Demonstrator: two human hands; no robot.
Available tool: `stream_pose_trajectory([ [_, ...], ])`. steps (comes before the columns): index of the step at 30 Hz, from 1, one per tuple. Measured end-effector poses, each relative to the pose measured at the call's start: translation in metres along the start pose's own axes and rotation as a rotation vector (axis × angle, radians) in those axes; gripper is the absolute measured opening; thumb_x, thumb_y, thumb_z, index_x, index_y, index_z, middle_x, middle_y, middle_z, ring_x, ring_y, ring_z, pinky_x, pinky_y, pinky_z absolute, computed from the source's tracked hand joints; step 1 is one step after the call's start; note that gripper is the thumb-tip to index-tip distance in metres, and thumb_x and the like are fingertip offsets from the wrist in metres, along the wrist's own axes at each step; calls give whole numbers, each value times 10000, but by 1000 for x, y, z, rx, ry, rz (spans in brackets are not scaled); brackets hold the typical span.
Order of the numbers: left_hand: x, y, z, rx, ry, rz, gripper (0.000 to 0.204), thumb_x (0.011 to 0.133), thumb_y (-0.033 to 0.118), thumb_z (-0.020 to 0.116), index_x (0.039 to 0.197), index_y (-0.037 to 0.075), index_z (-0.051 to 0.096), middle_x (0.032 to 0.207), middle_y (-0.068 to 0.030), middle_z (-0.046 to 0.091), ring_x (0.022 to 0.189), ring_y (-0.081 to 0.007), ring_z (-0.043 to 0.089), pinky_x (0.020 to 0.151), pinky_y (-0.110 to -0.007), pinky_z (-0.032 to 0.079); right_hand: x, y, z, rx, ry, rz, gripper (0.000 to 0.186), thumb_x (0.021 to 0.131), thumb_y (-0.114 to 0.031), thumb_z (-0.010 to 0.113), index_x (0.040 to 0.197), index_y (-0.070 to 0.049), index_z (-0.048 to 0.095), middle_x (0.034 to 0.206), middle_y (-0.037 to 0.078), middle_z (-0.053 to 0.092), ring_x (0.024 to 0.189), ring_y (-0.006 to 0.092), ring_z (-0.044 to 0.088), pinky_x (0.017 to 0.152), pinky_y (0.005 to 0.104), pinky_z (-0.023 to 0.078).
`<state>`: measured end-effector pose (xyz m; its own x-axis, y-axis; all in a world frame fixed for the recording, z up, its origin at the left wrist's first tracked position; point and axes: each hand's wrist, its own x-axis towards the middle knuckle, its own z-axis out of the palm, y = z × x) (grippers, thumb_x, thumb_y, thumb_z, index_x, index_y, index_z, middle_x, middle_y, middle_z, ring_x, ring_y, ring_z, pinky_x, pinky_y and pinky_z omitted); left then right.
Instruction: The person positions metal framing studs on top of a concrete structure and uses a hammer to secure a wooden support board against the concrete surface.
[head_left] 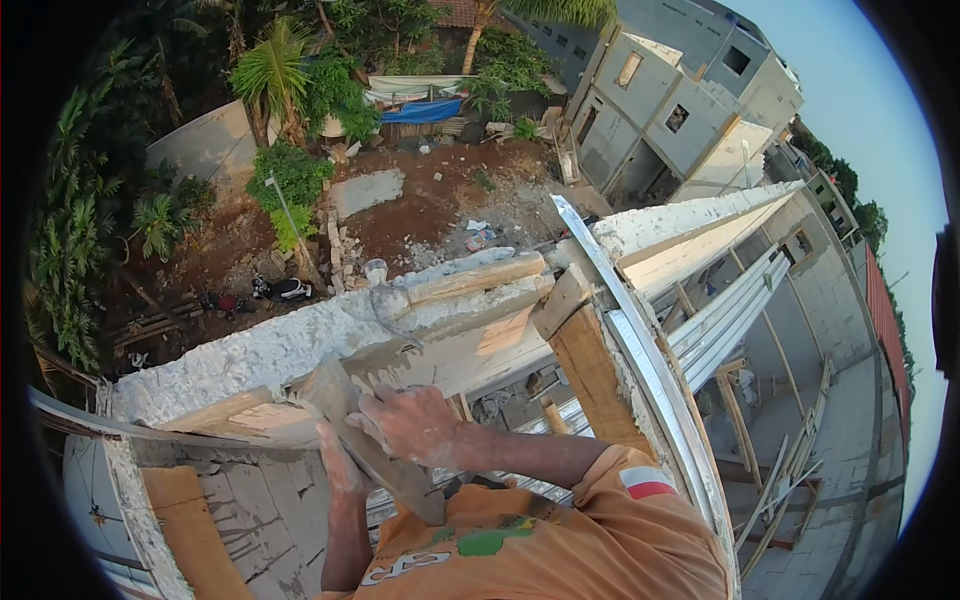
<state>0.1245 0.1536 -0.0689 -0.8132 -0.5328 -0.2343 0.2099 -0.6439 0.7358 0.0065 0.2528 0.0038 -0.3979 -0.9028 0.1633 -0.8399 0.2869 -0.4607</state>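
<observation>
My right hand (415,425) has its fingers curled over a long, flat, mortar-smeared board (410,480), which slants from the wall down toward my body. My left hand (340,455) is on the board's left side, its fingertips partly hidden behind it, and appears to grip it. The board's upper end is at the plastered face of a rough concrete wall top (210,365), beside a timber strip (225,405). A grey-crusted trowel or scoop (388,305) rests higher on the wall, by another timber strip (470,280).
Metal channels (630,340) run up the right, beside timber (590,370). Drops open to block-walled rooms with loose poles (790,470) and a plank (190,525). Far below lie a dirt yard (430,200), motorbikes (285,290) and a grey building (650,130).
</observation>
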Motion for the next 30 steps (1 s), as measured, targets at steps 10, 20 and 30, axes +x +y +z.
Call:
stream_pose_trajectory([
  [10,0,11,4,192,-78,15,640,969,550,447,1320,18,499,1155,-127,623,1021,-241,633,860,-376,533,2,8,-1,60,27,-91,241,888,-243,636,995,-37,569,976,125,646,722,352,686,572,468,539],
  [20,3,-7,1,132,42,139,578,903,501,565,1167,-14,565,996,-117,643,886,-214,641,742,-341,526,-1,17,4,110,112,-180,171,838,-180,664,903,-58,563,890,105,643,686,339,671,558,450,521],
  [30,0,0,4,235,62,151,584,885,494,605,1136,-34,604,983,-129,654,898,-223,632,745,-336,513,2,15,-10,82,54,-163,174,862,-201,666,896,-57,573,833,104,652,682,297,675,565,423,528],
])
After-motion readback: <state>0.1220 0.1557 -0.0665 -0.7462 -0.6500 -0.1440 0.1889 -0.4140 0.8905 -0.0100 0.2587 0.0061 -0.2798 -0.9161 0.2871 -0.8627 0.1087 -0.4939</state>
